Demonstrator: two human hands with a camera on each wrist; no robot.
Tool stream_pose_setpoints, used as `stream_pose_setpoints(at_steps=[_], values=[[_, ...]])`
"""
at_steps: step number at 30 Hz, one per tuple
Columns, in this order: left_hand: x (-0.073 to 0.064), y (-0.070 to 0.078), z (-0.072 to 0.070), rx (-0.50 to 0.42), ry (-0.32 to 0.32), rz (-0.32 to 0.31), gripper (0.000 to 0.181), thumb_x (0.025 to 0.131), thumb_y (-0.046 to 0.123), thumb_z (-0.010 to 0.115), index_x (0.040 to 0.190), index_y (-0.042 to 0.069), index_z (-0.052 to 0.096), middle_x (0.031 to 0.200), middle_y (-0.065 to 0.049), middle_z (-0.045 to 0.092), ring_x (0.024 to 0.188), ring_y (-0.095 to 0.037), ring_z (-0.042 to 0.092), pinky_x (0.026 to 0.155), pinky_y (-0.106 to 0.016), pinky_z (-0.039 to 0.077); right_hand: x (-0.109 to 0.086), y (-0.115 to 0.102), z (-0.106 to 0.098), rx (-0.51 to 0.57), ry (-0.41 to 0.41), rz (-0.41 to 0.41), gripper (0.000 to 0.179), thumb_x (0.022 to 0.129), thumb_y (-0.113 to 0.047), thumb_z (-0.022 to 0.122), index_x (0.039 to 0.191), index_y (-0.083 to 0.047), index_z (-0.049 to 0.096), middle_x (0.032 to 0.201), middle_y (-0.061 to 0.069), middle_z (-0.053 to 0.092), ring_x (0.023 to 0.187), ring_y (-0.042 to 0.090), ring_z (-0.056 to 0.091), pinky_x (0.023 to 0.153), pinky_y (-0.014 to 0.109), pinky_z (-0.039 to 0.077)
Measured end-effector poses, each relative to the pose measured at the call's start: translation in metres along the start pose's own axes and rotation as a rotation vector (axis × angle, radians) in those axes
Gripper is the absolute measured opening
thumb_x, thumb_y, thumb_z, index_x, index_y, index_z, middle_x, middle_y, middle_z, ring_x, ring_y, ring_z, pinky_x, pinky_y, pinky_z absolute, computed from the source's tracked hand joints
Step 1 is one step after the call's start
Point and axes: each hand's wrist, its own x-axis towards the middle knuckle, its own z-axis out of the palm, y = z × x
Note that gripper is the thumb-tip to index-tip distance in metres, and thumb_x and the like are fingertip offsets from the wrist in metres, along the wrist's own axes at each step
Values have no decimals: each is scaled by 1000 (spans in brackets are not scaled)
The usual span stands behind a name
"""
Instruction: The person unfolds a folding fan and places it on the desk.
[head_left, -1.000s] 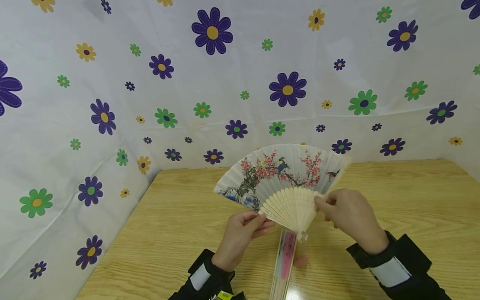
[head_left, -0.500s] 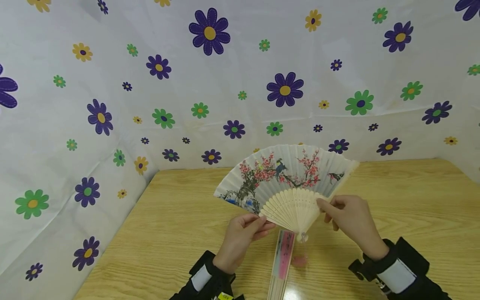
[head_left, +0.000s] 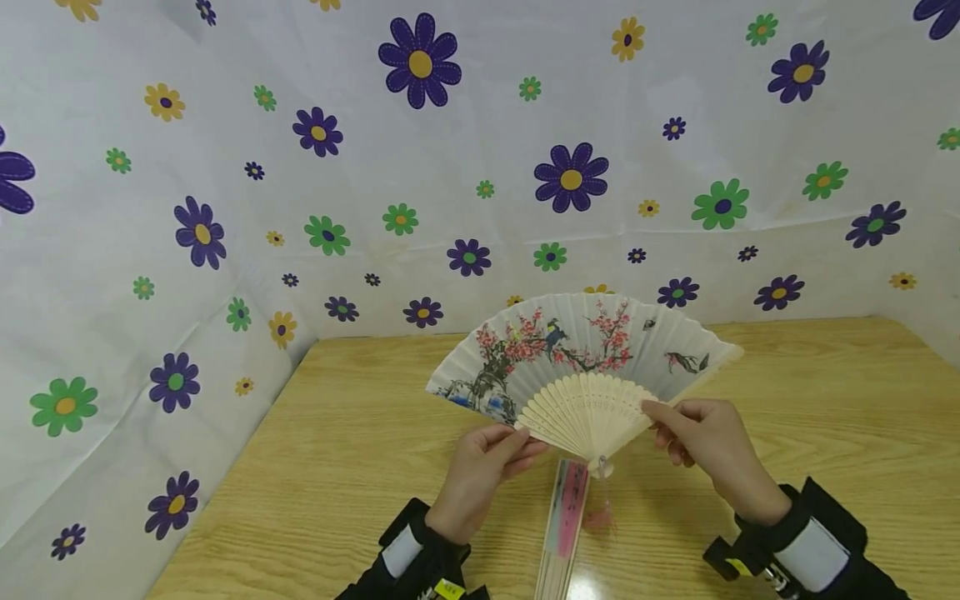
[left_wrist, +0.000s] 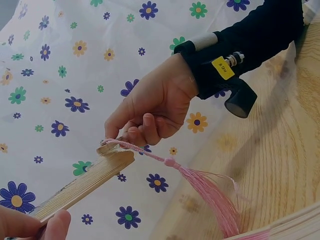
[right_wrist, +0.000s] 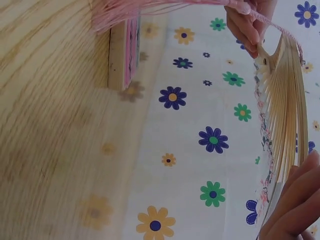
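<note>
1. Holding a folding fan point(head_left: 583, 382) spread wide, the person I watch has it raised over the wood-grain surface point(head_left: 360, 417), its pivot point(head_left: 601, 467) turned toward the body.
2. Thumb and fingers of the left hand point(head_left: 480, 473) are clamped on the left outer stick point(head_left: 558, 445); the right hand point(head_left: 708, 446) pinches the right outer stick point(head_left: 626, 437), so both edges are secured.
3. Pale and pleated, the leaf point(head_left: 564, 342) carries pink blossom and birds. I take it for thin paper or cloth, I cannot tell which: feather-light, soft between folds, quick to crease or tear if poked.
4. The cream ribs point(head_left: 581, 412) are slender and pierced with small holes. They look like wood or bamboo, stiff along their length, probably smooth to the touch, and liable to snap if twisted.
5. To my eye the outer sticks are the right place to grip, below the leaf, lightly, with both edges kept in one plane. Fingers belong off the middle of the leaf.
6. From the pivot hangs a pink tassel point(left_wrist: 211, 192), limp and silky-looking; it could snag, and it makes a poor handle.
7. On the surface, near the pivot end, lies a narrow bundle point(head_left: 562, 533) with a pink panel, apparently a closed fan, touched by neither hand.
</note>
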Motion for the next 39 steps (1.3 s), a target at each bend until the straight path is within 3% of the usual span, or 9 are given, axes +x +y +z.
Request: stream_pose_setpoints(at_steps=[8, 25, 33, 39], values=[[1, 1, 1, -19, 12, 3, 23, 100, 1, 51, 112, -18, 59, 84, 5, 69, 84, -3, 69, 73, -12, 58, 0, 5, -2, 76, -40, 101, 37, 96, -31, 63, 63, -14, 68, 53, -14, 60, 48, 3, 50, 43, 17, 40], [1, 1, 0, -53, 62, 36, 21, 100, -2, 50, 109, -20, 58, 84, 2, 69, 82, -4, 69, 73, -11, 59, -7, 7, -7, 188, -122, 210, 38, 95, -34, 63, 60, -20, 65, 53, -14, 56, 50, 2, 45, 47, 16, 40], [2, 1, 0, -66, 104, 47, 18, 100, -4, 49, 106, -17, 59, 83, 4, 69, 81, -4, 68, 72, -12, 59, -6, 10, -3, 351, -140, 277, 41, 96, -29, 62, 56, -20, 62, 53, -14, 54, 48, 0, 45, 44, 13, 42], [2, 1, 0, -79, 126, 52, 16, 99, -5, 49, 103, -17, 60, 82, 3, 68, 80, -5, 68, 70, -10, 58, -6, 12, -2, 412, -153, 346, 35, 97, -28, 61, 64, -19, 64, 58, -12, 54, 51, 1, 46, 47, 13, 45]])
